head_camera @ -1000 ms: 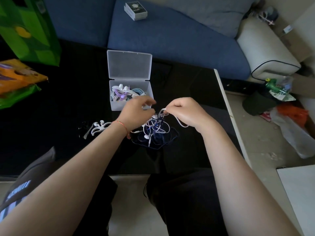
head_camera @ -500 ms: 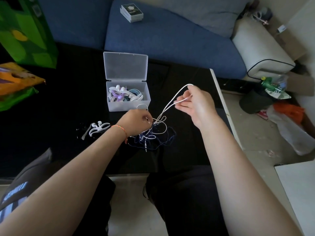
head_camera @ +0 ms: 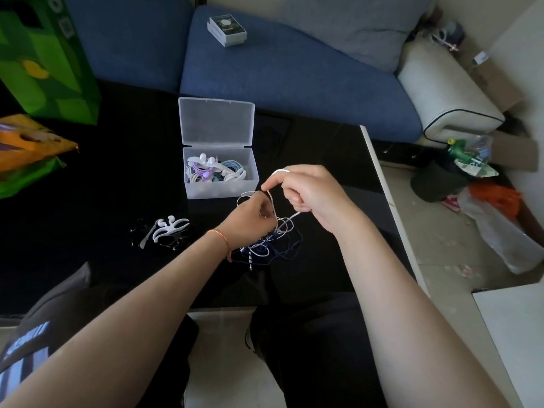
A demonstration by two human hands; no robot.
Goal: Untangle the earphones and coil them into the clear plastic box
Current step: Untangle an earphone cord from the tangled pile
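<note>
While the knot of thin white and dark-blue earphone cords (head_camera: 272,241) still lies bunched on the glossy black desk (head_camera: 112,184) nearest the person, the left hand (head_camera: 250,217) pinches a white strand at the tangle and the right hand (head_camera: 309,195) holds a white loop hooked over its forefinger. Pulling hard could tighten the snarl. Beyond them, the clear plastic box (head_camera: 219,173) stands open, already holding coiled earphones.
</note>
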